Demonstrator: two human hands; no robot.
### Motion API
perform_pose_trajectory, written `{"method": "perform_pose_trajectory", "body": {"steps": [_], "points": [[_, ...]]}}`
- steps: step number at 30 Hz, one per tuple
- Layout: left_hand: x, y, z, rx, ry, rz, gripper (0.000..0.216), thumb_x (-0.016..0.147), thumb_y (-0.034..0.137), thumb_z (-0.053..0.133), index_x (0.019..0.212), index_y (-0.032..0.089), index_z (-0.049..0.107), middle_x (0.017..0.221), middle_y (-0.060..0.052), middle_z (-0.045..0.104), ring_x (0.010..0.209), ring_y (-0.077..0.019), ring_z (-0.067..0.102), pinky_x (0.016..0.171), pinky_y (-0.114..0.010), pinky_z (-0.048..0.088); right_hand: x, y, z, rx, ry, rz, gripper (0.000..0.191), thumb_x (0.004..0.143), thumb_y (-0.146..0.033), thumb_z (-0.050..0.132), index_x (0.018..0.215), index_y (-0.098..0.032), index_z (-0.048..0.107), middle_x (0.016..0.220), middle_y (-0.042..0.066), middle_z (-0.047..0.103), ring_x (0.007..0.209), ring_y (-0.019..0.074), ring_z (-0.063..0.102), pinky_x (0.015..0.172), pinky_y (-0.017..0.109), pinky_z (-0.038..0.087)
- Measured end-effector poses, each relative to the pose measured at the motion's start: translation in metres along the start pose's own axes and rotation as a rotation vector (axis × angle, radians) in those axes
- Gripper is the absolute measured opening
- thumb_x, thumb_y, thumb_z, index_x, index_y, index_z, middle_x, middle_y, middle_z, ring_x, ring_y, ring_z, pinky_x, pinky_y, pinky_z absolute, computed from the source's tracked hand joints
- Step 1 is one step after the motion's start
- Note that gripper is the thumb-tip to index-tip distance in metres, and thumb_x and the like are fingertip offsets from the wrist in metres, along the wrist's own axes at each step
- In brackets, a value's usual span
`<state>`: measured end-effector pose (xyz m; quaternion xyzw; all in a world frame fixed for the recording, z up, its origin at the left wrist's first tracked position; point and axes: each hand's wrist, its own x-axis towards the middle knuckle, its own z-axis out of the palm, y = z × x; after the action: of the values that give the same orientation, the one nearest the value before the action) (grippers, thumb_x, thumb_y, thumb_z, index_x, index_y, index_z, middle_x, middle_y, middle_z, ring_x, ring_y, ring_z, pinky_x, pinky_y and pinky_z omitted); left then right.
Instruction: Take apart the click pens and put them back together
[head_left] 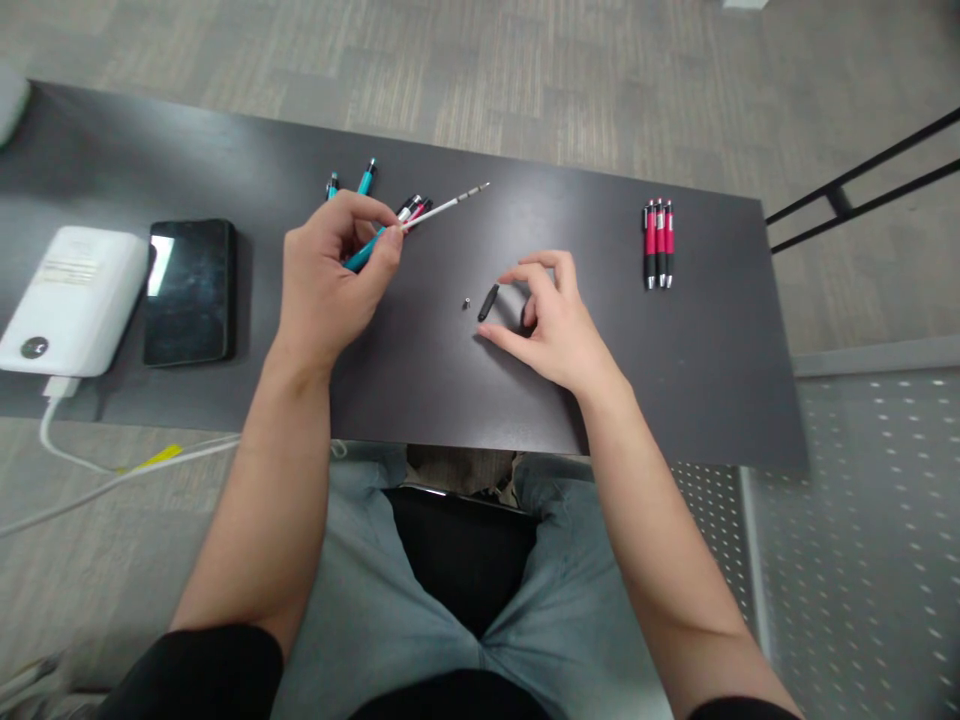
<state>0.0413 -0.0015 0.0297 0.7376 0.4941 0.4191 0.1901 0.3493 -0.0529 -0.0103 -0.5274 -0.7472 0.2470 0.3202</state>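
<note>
My left hand (337,265) is closed on a teal pen barrel (364,255), and a white ink refill (446,207) points out from it toward the upper right. Just right of the middle, my right hand (551,320) has its thumb and fingers apart around a short black rubber grip (488,303) lying on the table. Whether a fingertip touches the grip I cannot tell. Beside the grip lies a tiny metal pen tip (466,303). Behind my left hand are more pens, among them a teal pen (367,176), partly hidden by the hand.
Three red pens (659,245) with black grips lie side by side on the right of the dark table (720,380). On the left rest a black phone (190,292) and a white power bank (75,300) with a cable. A perforated metal panel (870,520) stands at the right.
</note>
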Motion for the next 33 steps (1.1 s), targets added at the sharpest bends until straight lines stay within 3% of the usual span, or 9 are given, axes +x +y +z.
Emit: {"method": "perform_pose_trajectory", "body": {"steps": [4, 7, 13, 17, 21, 28, 33], "points": [[-0.002, -0.002, -0.002, 0.060, -0.031, -0.013, 0.043, 0.131, 0.071, 0.064, 0.119, 0.030, 0.069, 0.084, 0.004, 0.055, 0.085, -0.0165, 0.051, 0.077, -0.042, 0.039, 0.004, -0.007, 0.002, -0.063, -0.012, 0.005, 0.048, 0.105, -0.038, 0.099, 0.148, -0.030, 0.078, 0.159, 0.017, 0.072, 0.113, 0.0363, 0.081, 0.104, 0.055, 0.074], [-0.003, -0.006, -0.002, 0.088, -0.069, -0.022, 0.052, 0.129, 0.081, 0.059, 0.123, 0.030, 0.068, 0.086, 0.004, 0.055, 0.089, -0.0184, 0.051, 0.076, -0.042, 0.034, 0.008, -0.011, 0.002, -0.049, -0.041, -0.012, 0.040, 0.108, -0.029, 0.092, 0.146, -0.030, 0.079, 0.153, 0.016, 0.076, 0.115, 0.0363, 0.083, 0.108, 0.054, 0.073], [-0.006, -0.008, -0.003, 0.027, -0.015, -0.014, 0.038, 0.124, 0.069, 0.067, 0.114, 0.033, 0.077, 0.082, 0.002, 0.062, 0.078, -0.0224, 0.059, 0.074, -0.044, 0.041, 0.011, -0.009, 0.001, 0.012, -0.108, -0.070, 0.047, 0.105, -0.032, 0.094, 0.149, -0.030, 0.078, 0.147, 0.013, 0.082, 0.113, 0.0347, 0.080, 0.110, 0.053, 0.071], [-0.006, -0.005, -0.003, 0.025, -0.046, -0.017, 0.024, 0.121, 0.056, 0.072, 0.115, 0.034, 0.080, 0.084, 0.001, 0.067, 0.078, -0.0230, 0.062, 0.076, -0.041, 0.049, 0.010, -0.002, 0.003, 0.108, -0.080, -0.053, 0.056, 0.102, -0.045, 0.101, 0.152, -0.032, 0.078, 0.150, 0.012, 0.081, 0.095, 0.0277, 0.076, 0.096, 0.049, 0.073], [-0.003, -0.001, 0.005, -0.005, -0.132, 0.017, 0.013, 0.113, 0.044, 0.079, 0.114, 0.032, 0.083, 0.080, 0.001, 0.067, 0.076, -0.0230, 0.062, 0.074, -0.038, 0.051, 0.011, 0.011, 0.007, 0.276, 0.065, -0.006, 0.068, 0.102, -0.067, 0.103, 0.155, -0.034, 0.075, 0.149, 0.010, 0.080, 0.077, 0.0200, 0.066, 0.075, 0.042, 0.069], [-0.002, 0.019, 0.020, -0.025, -0.244, 0.077, 0.014, 0.106, 0.040, 0.079, 0.109, 0.030, 0.088, 0.076, 0.001, 0.069, 0.073, -0.0237, 0.065, 0.072, -0.038, 0.053, 0.015, 0.012, 0.001, 0.471, 0.209, 0.062, 0.064, 0.109, -0.094, 0.085, 0.129, -0.034, 0.075, 0.108, 0.004, 0.077, 0.078, 0.0221, 0.067, 0.064, 0.037, 0.061], [0.001, 0.026, 0.026, -0.037, -0.248, 0.079, 0.013, 0.104, 0.037, 0.079, 0.106, 0.029, 0.089, 0.077, 0.000, 0.071, 0.072, -0.0225, 0.065, 0.073, -0.038, 0.055, 0.011, 0.019, -0.003, 0.501, 0.266, 0.045, 0.062, 0.109, -0.093, 0.085, 0.118, -0.033, 0.070, 0.106, 0.004, 0.073, 0.076, 0.0212, 0.063, 0.061, 0.037, 0.056]]}}
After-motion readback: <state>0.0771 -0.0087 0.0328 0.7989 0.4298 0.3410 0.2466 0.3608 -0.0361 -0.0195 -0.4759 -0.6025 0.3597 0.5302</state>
